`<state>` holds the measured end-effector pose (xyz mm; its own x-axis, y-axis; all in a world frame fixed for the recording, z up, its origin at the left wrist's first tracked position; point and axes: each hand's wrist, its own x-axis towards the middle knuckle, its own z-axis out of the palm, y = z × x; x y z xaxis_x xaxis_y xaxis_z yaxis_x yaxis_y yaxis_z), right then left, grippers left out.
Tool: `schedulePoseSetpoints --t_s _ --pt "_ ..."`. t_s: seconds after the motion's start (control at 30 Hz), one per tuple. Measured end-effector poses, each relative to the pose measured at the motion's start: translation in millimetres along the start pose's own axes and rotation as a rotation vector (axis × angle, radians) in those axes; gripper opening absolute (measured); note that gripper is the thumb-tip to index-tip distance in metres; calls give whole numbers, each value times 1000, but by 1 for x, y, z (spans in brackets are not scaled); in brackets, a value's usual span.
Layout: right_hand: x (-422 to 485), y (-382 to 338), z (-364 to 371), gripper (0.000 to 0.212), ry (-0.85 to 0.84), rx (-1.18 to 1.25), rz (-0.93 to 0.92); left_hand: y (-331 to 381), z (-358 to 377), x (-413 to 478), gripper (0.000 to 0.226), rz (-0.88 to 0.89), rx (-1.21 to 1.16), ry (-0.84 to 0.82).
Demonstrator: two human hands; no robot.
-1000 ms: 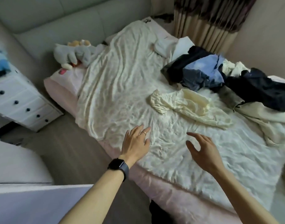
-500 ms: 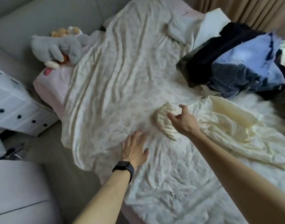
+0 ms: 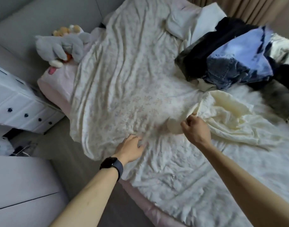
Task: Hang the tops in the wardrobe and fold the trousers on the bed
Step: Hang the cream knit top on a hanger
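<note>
The right hand [image 3: 195, 131], open half a second ago, is now pinching the edge of the cream garment [image 3: 225, 117] lying at 3 o'clock on the bed [image 3: 58, 82]. The left hand [image 3: 130, 147] is touching the blanket [image 3: 124, 71] at 6 o'clock, grip unclear.

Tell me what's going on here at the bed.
A person is leaning over the bed. Their right hand pinches the near edge of the cream garment, while the left hand lies on the wrinkled bedsheet; blur hides whether it grips. The pile of dark and blue clothes lies untouched farther back. Nothing looks folded yet.
</note>
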<state>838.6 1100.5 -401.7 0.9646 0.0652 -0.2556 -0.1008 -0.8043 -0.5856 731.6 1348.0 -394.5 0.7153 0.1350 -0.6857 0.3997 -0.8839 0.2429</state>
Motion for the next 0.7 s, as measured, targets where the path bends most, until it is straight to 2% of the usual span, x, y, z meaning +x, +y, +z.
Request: schedulePoseSetpoints --t_s 0.13,0.27,0.43,0.57,0.6,0.67,0.7 --pt "-83 0 -70 17 0 -121 -155 21 -13 -74 46 103 -48 68" --pt "-167 -15 -137 32 -47 -211 -306 52 -19 -150 44 249 -142 153" --pt "-259 -89 -201 26 -203 -325 -627 59 -9 -249 49 355 -399 272" --pt "-321 -167 -214 22 -332 -364 -803 37 3 -316 59 390 -513 325" --pt "-346 -183 -209 20 -386 -382 -835 26 13 -342 51 377 -535 318" --pt "-371 -201 -204 16 -440 -415 -849 12 31 -369 8 331 -531 311" --pt "-385 -210 -195 15 -449 -432 -877 -6 41 -388 16 291 -542 366"
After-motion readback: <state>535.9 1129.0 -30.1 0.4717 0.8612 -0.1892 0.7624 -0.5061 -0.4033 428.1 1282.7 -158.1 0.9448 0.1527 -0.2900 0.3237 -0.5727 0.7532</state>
